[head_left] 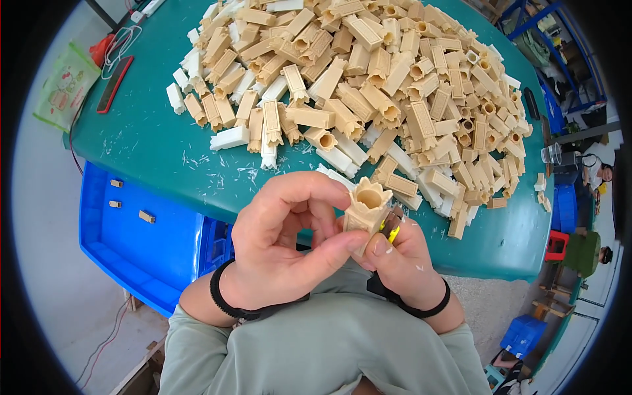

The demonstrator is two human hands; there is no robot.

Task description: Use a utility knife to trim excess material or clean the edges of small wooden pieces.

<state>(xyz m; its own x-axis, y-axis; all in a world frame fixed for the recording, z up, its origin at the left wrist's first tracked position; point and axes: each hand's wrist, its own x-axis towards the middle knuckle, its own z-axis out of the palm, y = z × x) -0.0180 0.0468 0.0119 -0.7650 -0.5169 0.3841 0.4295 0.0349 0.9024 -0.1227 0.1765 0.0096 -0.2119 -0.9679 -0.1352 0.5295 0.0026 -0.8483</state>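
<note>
Between the thumb and fingers of my left hand [276, 240] is a beige plastic piece [366, 212], a square hollow column with a scalloped rim and a round hole facing up. My right hand [409, 260] is closed beside it, around a small tool [394, 232] with yellow and dark parts. Its working end is mostly hidden behind the piece, so its kind does not show. Both hands are over the table's near edge, close to my body. Just beyond them spreads a large pile of similar beige pieces [421, 118], with white ones [230, 137] mixed in.
Thin white shavings [197, 161] litter the green table [151, 148]. A blue bin [131, 263] at the left holds a few pieces. A phone [116, 84], white cable [120, 49] and plastic bag [64, 92] are at the far left. A clear cup [552, 154] stands at the right.
</note>
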